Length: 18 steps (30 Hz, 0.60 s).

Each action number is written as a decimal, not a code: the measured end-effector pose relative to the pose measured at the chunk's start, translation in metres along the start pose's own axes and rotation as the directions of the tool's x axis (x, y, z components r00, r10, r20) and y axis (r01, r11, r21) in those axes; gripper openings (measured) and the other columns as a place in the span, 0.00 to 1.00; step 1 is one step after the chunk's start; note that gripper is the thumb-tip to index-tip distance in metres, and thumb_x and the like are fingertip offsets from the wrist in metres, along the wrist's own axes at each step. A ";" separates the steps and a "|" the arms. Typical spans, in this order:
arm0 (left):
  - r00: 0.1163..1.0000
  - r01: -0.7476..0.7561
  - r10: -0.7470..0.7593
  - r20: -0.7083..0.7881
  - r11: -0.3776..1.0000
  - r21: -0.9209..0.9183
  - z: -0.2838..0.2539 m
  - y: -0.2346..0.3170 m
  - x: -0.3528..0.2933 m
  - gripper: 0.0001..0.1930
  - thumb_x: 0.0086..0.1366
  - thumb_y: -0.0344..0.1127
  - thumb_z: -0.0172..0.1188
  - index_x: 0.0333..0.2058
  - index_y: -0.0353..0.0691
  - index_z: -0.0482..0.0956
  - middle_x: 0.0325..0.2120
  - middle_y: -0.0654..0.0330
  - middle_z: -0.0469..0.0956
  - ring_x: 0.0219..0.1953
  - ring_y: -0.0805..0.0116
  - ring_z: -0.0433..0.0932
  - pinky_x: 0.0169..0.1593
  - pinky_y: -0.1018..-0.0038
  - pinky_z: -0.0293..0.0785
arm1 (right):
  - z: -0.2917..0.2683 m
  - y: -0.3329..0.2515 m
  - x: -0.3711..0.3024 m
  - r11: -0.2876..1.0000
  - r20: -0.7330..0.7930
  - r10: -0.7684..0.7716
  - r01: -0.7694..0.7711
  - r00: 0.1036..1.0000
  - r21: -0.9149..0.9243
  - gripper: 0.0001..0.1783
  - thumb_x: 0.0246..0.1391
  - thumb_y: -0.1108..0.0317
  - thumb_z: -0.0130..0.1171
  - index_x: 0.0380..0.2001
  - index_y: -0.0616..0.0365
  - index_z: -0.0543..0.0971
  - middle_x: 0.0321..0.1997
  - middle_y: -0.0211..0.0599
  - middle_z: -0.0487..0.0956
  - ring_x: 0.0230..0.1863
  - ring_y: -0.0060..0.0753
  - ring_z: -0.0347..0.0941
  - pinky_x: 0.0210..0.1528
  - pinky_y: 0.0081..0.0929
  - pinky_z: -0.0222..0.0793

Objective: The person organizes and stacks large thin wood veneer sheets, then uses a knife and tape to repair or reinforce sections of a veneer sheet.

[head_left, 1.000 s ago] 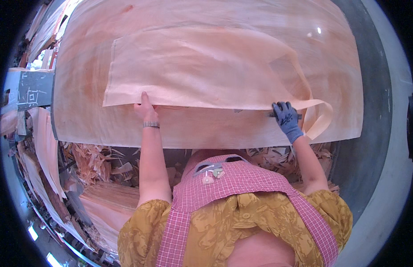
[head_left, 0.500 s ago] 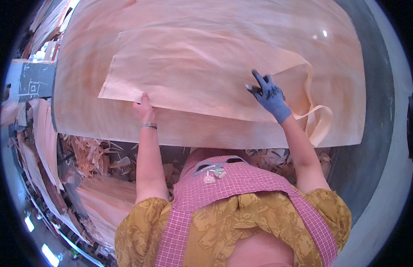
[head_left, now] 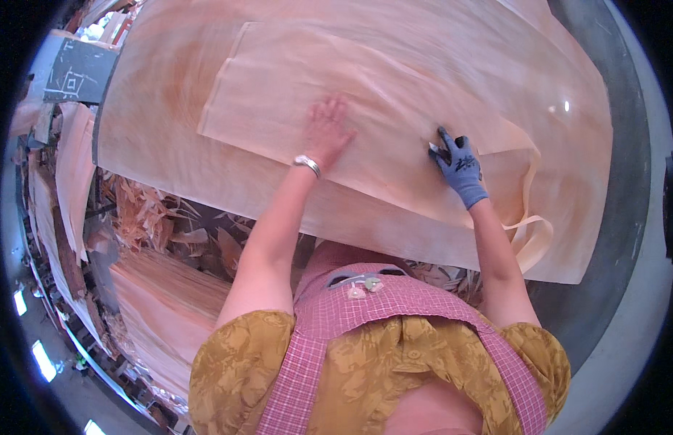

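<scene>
A smaller pale wood veneer piece [head_left: 271, 94] lies on a large veneer sheet [head_left: 162, 87]. My bare left hand [head_left: 328, 130] rests flat on the smaller piece near its front edge, fingers spread. My right hand [head_left: 460, 165], in a blue-grey glove with black fingertips, is over the right part of the same piece. Its fingers are bent together around a small pale tip, too small to name. To its right, a narrow veneer strip [head_left: 537, 235] curls up in a loop over the front of the large sheet.
Torn veneer scraps [head_left: 144, 217] pile up below the sheet's front edge. More veneer sheets [head_left: 162, 304] are stacked at the lower left, with a dark board with chalk marks [head_left: 79, 69] at the far left. A dark grey surface [head_left: 626, 145] borders the right side.
My left hand has let go of the smaller piece's front edge and now lies flat farther right on it. My right hand appears slightly farther right and lower as the view has turned.
</scene>
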<state>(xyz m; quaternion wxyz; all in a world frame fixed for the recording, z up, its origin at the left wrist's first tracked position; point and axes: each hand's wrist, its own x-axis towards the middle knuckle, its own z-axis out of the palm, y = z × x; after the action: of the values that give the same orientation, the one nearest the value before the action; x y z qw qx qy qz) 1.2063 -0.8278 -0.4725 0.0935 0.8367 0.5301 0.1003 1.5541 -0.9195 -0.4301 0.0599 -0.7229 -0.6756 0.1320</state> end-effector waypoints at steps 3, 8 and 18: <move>0.979 0.166 -0.160 -0.127 0.986 0.035 0.015 -0.068 0.006 0.39 0.69 0.55 0.49 0.71 0.41 0.50 0.72 0.51 0.49 0.75 0.56 0.43 0.74 0.53 0.37 | -0.005 -0.008 0.004 0.983 -0.166 -0.089 0.113 0.982 0.144 0.28 0.56 0.55 0.62 0.58 0.53 0.73 0.47 0.51 0.73 0.46 0.57 0.72 0.46 0.46 0.71; 0.913 0.228 -0.218 -0.343 0.974 -0.012 -0.004 -0.150 -0.002 0.34 0.69 0.50 0.50 0.68 0.40 0.56 0.68 0.52 0.57 0.71 0.53 0.52 0.72 0.55 0.44 | 0.003 -0.116 0.043 0.854 -0.195 -0.354 0.401 0.915 0.331 0.10 0.60 0.70 0.54 0.44 0.59 0.75 0.38 0.55 0.78 0.37 0.58 0.76 0.40 0.47 0.72; 0.882 0.191 -0.171 -0.439 0.982 0.000 -0.018 -0.145 -0.006 0.20 0.62 0.33 0.54 0.54 0.49 0.77 0.57 0.71 0.74 0.57 0.69 0.70 0.58 0.64 0.63 | 0.077 -0.327 0.121 0.952 0.276 -0.239 0.280 0.931 -0.122 0.16 0.65 0.60 0.44 0.46 0.63 0.66 0.31 0.57 0.83 0.31 0.55 0.82 0.30 0.55 0.75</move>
<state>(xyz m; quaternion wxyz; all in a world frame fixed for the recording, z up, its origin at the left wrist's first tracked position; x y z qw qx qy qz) 1.0731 -0.7714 -0.4934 -0.0371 0.7416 0.6153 0.2646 1.2253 -0.7804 -0.4303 -0.0695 -0.6060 -0.7758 0.1615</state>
